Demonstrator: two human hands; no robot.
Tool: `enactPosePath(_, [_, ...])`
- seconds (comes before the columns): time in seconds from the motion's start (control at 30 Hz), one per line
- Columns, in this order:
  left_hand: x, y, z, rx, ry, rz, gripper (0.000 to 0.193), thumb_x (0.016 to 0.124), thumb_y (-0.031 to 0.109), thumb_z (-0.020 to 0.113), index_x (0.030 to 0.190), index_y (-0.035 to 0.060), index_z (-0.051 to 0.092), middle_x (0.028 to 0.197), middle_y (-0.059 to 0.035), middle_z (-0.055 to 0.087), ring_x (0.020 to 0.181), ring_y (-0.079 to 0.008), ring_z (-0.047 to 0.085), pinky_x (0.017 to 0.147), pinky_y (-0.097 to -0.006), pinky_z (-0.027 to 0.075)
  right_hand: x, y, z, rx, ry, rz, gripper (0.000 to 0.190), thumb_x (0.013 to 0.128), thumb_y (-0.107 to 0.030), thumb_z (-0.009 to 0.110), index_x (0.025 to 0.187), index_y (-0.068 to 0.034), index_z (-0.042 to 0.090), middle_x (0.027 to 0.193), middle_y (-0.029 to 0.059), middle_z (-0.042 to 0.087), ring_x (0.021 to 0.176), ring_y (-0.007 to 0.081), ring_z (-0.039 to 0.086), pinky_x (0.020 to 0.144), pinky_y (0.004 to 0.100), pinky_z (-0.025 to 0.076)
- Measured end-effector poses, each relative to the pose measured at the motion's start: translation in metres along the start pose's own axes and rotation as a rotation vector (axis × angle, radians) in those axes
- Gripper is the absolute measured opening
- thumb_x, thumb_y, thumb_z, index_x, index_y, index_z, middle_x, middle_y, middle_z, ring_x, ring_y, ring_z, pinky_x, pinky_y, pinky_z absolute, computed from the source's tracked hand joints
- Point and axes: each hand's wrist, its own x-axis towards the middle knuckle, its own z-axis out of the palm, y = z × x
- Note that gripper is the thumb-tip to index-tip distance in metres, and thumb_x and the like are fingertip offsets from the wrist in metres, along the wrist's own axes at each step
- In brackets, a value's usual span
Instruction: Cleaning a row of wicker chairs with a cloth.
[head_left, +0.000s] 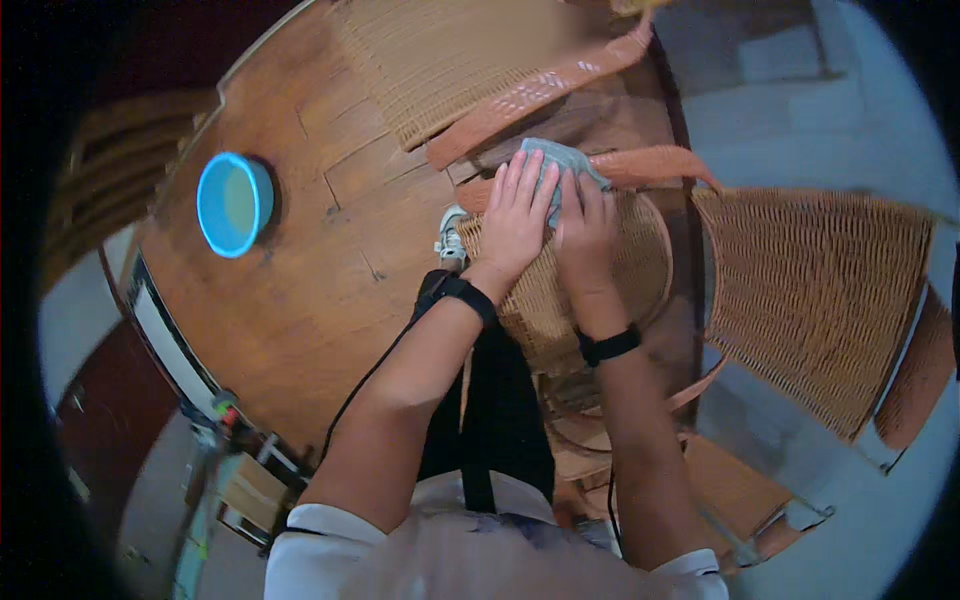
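Observation:
My left hand (516, 221) lies with its fingers spread over a folded grey-blue cloth (566, 155). Close beside it, my right hand (589, 236) presses the same cloth, fingertips bent onto it. Under the cloth runs an orange-brown woven armrest (652, 166) of a wicker chair; both hands hide part of it. The chair's tan woven seat (637, 262) spreads out beneath my wrists and forearms. Each wrist wears a black band.
A blue plastic basin (212, 206) holding liquid stands on the brown wooden floor (322, 247) at left. Another wicker chair (450, 52) stands ahead, its armrest (540, 94) near the cloth. A woven chair panel (817, 300) is at right. My shoe (451, 234) is by the seat.

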Motion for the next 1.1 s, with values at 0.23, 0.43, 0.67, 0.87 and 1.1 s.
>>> enactPosePath(0.23, [-0.047, -0.035, 0.019, -0.093, 0.058, -0.246, 0.051, 0.085, 0.011, 0.045, 0.134, 0.0015, 0.035, 0.142, -0.0217, 0.029, 0.133, -0.039, 0.025, 0.11, -0.0487, 0.02, 0.007, -0.044, 0.014, -0.082, -0.261, -0.245, 0.044, 0.077, -0.011, 0.052, 0.118, 0.003, 0.053, 0.108, 0.0158, 0.056, 0.082, 0.0281, 0.052, 0.072, 0.0379, 0.045])
enactPosePath(0.43, [-0.063, -0.052, 0.032, 0.078, -0.232, -0.301, 0.051, 0.088, 0.017, 0.041, 0.135, -0.0016, 0.033, 0.143, -0.0241, 0.024, 0.136, -0.0394, 0.017, 0.113, -0.0448, 0.012, -0.003, -0.069, 0.061, -0.251, -0.462, -0.339, 0.046, 0.078, -0.015, 0.051, 0.121, 0.003, 0.052, 0.115, 0.0137, 0.052, 0.091, 0.024, 0.05, 0.075, 0.032, 0.042])
enactPosePath(0.67, [-0.085, -0.089, 0.041, -0.886, -0.064, -0.827, 0.049, 0.089, 0.019, 0.043, 0.132, -0.0032, 0.033, 0.138, -0.026, 0.029, 0.132, -0.0411, 0.023, 0.111, -0.045, 0.019, -0.01, -0.097, 0.119, -0.391, -0.639, -0.529, 0.045, 0.079, -0.015, 0.05, 0.12, 0.003, 0.055, 0.118, 0.0114, 0.05, 0.1, 0.023, 0.047, 0.08, 0.0307, 0.038])
enactPosePath(0.87, [-0.098, -0.089, 0.035, -0.758, -0.048, -0.755, 0.052, 0.087, 0.018, 0.045, 0.132, -0.0038, 0.033, 0.139, -0.0262, 0.028, 0.132, -0.0437, 0.022, 0.11, -0.0493, 0.018, 0.002, -0.108, 0.106, -0.34, -0.789, -0.461, 0.044, 0.08, -0.017, 0.052, 0.12, -0.001, 0.055, 0.115, 0.0103, 0.052, 0.102, 0.0209, 0.047, 0.082, 0.0303, 0.036])
enactPosePath(1.1, [-0.057, -0.042, 0.03, -0.099, -0.033, -0.337, 0.056, 0.085, 0.018, 0.048, 0.133, -0.0045, 0.032, 0.141, -0.0265, 0.026, 0.132, -0.0468, 0.02, 0.109, -0.0543, 0.017, 0.01, -0.068, 0.038, -0.22, -0.552, -0.255, 0.046, 0.08, -0.02, 0.051, 0.124, -0.008, 0.051, 0.11, 0.0069, 0.055, 0.095, 0.0213, 0.051, 0.076, 0.0359, 0.039])
